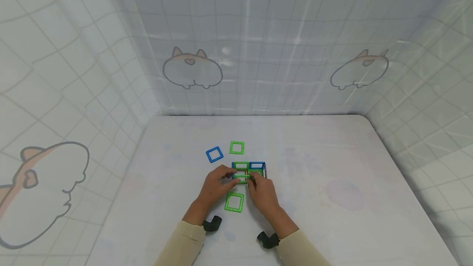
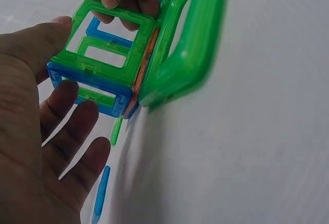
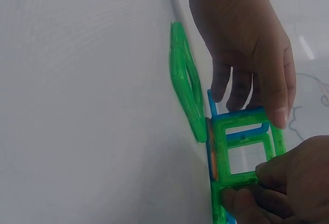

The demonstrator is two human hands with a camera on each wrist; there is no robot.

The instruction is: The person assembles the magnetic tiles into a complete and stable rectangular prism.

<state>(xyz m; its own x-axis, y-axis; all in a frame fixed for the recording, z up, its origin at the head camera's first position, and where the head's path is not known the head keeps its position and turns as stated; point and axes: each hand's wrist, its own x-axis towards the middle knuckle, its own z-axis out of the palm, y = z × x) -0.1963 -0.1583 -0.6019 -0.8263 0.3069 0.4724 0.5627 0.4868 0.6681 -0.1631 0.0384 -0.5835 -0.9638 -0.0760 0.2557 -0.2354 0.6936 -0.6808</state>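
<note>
A small box-like frame of magnetic tiles (image 1: 257,162), green and blue, stands mid-table in the head view. My left hand (image 1: 215,186) grips its left part: in the left wrist view, the thumb lies at the edge of a square green tile (image 2: 100,70) and the fingers reach a blue tile (image 2: 103,84) below. My right hand (image 1: 264,194) pinches the same green tile from the other side, thumb and fingers on its edge in the right wrist view. An orange tile (image 3: 213,157) shows low in the frame. Fingers hide part of the joints.
Beyond the frame lie a loose blue tile (image 1: 208,157) and a loose green tile (image 1: 237,142). Another green tile (image 1: 234,211) lies between the forearms, close to me. The white tabletop (image 1: 314,216) ends at patterned curtains on the far side and both flanks.
</note>
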